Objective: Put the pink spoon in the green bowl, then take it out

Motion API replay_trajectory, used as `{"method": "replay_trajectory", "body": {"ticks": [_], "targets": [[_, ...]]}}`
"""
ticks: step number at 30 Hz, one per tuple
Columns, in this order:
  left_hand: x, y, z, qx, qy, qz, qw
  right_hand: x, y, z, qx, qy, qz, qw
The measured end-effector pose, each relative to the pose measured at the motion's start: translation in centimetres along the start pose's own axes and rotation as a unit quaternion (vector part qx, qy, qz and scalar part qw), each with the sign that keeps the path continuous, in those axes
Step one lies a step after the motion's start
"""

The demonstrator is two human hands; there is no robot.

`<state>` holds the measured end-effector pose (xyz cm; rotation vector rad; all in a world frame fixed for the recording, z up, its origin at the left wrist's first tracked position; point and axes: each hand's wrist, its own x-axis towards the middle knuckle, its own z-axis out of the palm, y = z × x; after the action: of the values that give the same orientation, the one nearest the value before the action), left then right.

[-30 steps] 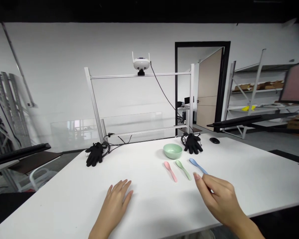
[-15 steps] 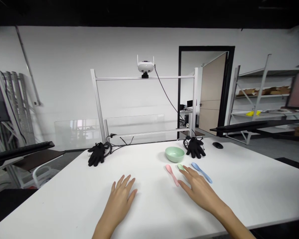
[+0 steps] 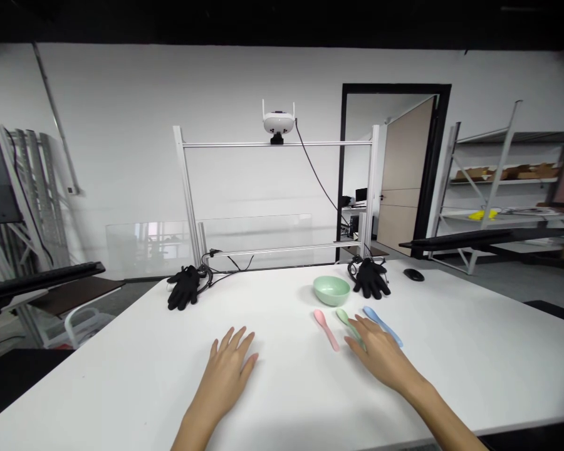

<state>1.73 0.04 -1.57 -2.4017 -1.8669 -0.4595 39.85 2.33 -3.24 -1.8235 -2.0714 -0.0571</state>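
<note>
The left hand (image 3: 228, 364) lies palm down on the white table (image 3: 122, 382), fingers spread and holding nothing. The right hand (image 3: 381, 357) is also palm down with its fingers loosely apart, resting over the handle of the green spoon (image 3: 343, 315), whose bowl end pokes out ahead of the fingertips. It shows no pinch, though the hand hides part of the handle. Just left of that hand lies the pink spoon (image 3: 326, 329), and the blue spoon (image 3: 381, 326) sits just beyond its fingertips, nearly touching them. Further ahead of the right hand stands the pale green bowl (image 3: 331, 290), upright, with only its smooth inside showing. A black glove (image 3: 370, 279) lies just beyond the bowl, and another black glove (image 3: 184, 287) lies ahead of the left hand. A black computer mouse (image 3: 413, 274) sits further right.
</note>
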Motion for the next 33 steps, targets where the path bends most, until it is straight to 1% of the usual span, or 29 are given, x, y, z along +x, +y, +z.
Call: {"method": "replay_trajectory", "body": {"ticks": [5,8,14,19,24,29,33], "targets": [[-0.1,0.1,-0.1,-0.005,-0.002,0.003,1.000,-0.3,-0.3,-0.5,0.006,-0.014,0.000,1.000],[-0.2,0.1,-0.2,-0.007,-0.006,0.003,1.000,-0.5,-0.3,-0.7,0.014,-0.006,-0.004,1.000],[-0.3,0.0,0.0,-0.014,0.003,0.006,1.000,-0.8,0.1,-0.3,0.024,0.018,-0.014,0.999],[-0.4,0.0,-0.1,-0.010,-0.002,0.005,1.000,-0.8,0.3,0.0,0.035,0.022,-0.020,0.999],[-0.4,-0.1,-0.1,-0.001,-0.006,0.005,1.000,-0.9,-0.2,-0.6,0.045,0.013,-0.015,0.999],[-0.4,-0.1,-0.1,-0.004,0.004,0.012,1.000,-1.2,-0.9,-1.4,0.063,0.013,-0.018,0.998],[-0.6,0.0,-0.3,0.000,-0.006,0.011,1.000,-1.4,-1.2,-1.5,0.073,0.010,-0.006,0.997]]}}
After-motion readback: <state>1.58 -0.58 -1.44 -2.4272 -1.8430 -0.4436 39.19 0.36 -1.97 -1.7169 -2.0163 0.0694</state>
